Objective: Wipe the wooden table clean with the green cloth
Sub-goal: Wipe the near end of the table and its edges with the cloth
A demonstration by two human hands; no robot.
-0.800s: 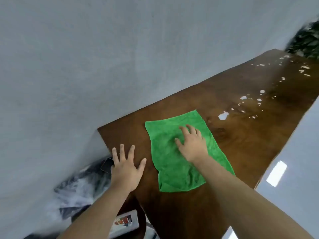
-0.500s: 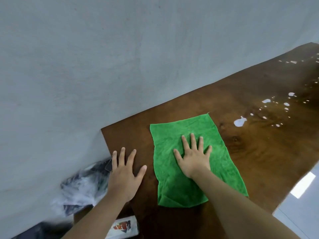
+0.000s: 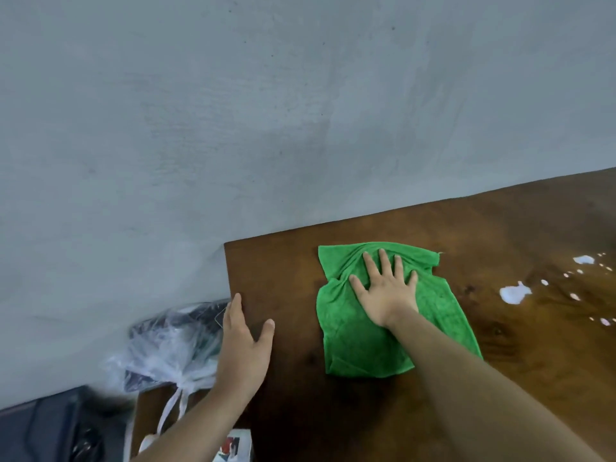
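The right hand [image 3: 388, 295] lies flat on the green cloth [image 3: 383, 335], fingers spread, palm pressing down; its grip is wide, closed on nothing. The cloth sits on the wooden surface [image 3: 286, 295] near the far left corner, bunched in folds at its far edge by the fingertips. The left hand [image 3: 245, 345] rests flat and wide at the surface's left edge, fingers partly over it. White spills [image 3: 515, 292] dot the wood to the right, apart from the cloth. A clear plastic bag [image 3: 166, 348] lies left, below the edge.
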